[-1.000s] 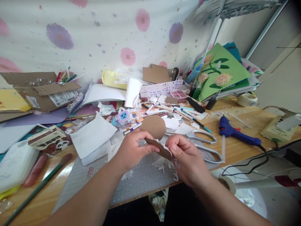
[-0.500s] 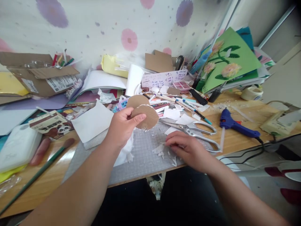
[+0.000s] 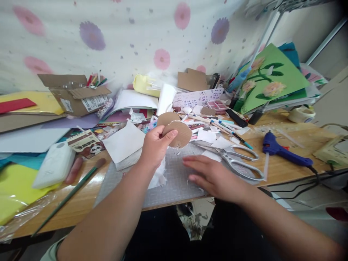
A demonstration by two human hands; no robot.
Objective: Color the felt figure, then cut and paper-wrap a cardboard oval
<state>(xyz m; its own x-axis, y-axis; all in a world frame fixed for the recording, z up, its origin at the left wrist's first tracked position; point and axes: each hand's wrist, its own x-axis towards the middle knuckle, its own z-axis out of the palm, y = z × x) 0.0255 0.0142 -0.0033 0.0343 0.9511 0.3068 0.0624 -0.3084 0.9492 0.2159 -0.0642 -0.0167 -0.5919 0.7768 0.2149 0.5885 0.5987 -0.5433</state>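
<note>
My left hand (image 3: 156, 145) pinches two round cardboard discs (image 3: 181, 135) between thumb and fingers, above the grey cutting mat (image 3: 174, 181). One disc overlaps the other, and the front one has a rough, torn-looking edge. Low over the mat, my right hand (image 3: 209, 175) has its fingers stretched out with nothing in them. Silver scissors (image 3: 231, 157) lie just beyond the right hand, blades pointing left. A crumpled white paper (image 3: 160, 177) sits by my left wrist.
Pens, brushes and paper scraps (image 3: 208, 136) crowd the back of the desk. On the right lies a blue glue gun (image 3: 282, 148) with its cable. A long green brush (image 3: 70, 195) and a white case (image 3: 56, 165) are at left. A cardboard box (image 3: 78, 96) stands behind.
My right hand has opened its curled fingers and moved slightly over the mat; paper bits that lay beside it no longer show there. The view has shifted left and up. Both discs stay held.
</note>
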